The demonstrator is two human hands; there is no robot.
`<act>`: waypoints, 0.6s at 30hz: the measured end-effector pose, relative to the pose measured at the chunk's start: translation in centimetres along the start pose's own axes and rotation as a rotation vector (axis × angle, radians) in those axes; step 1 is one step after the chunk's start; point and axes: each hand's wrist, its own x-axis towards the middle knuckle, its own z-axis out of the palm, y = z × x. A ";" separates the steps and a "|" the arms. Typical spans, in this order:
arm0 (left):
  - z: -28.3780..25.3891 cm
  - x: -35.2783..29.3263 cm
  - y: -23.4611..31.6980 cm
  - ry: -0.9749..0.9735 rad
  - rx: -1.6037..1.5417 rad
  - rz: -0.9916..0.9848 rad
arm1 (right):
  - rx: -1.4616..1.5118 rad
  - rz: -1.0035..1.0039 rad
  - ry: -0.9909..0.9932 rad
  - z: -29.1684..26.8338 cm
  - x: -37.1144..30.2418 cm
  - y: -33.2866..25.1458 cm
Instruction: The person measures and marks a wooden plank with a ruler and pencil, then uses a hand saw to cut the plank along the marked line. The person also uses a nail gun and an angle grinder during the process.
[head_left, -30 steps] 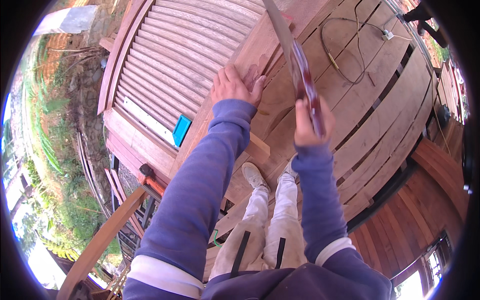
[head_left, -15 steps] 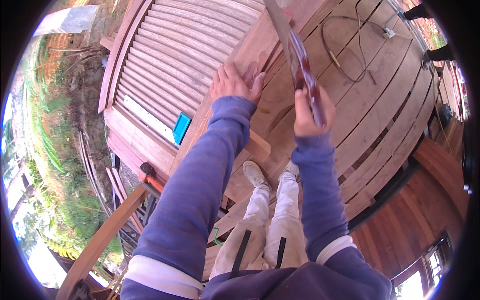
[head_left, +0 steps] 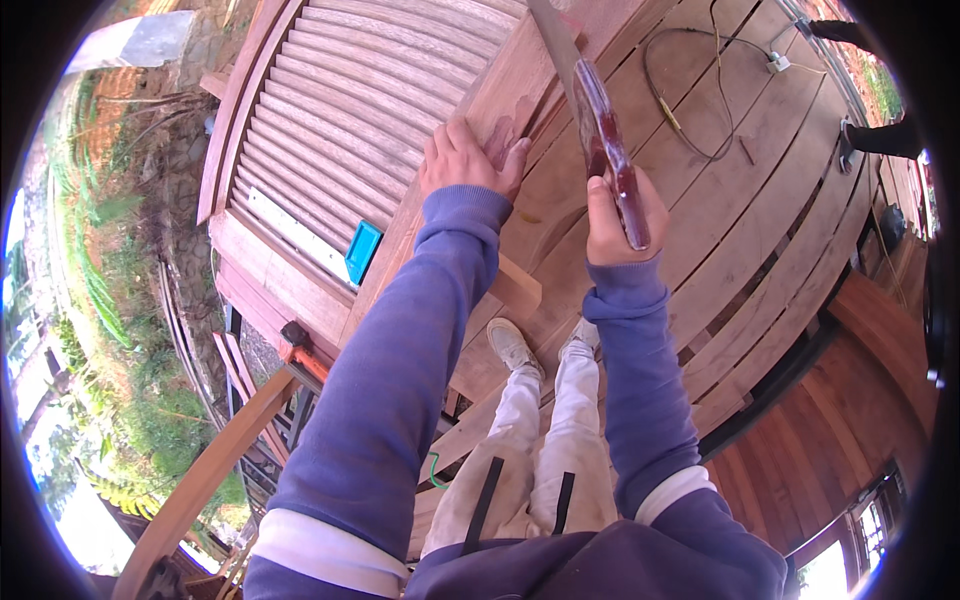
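handsaw [head_left: 592, 85], glossy dark-red handle [head_left: 608, 125], blade [head_left: 558, 45] slanting over slatted wooden panel [head_left: 370, 100]

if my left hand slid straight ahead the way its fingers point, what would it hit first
Probably the slats: the left hand rests on the rail, pointing toward them. Depth is unclear, so it may already touch them.
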 end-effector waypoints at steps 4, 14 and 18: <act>-0.4 -0.2 -0.9 0.009 0.022 -0.046 | -0.108 0.086 -0.069 -3.6 -7.4 0.7; 0.4 -0.5 -0.5 0.047 0.040 -0.011 | 0.002 -0.067 -0.038 -0.3 -0.7 1.4; 0.1 -0.2 -0.7 0.031 0.042 -0.009 | 0.007 -0.034 -0.024 0.4 -0.6 0.8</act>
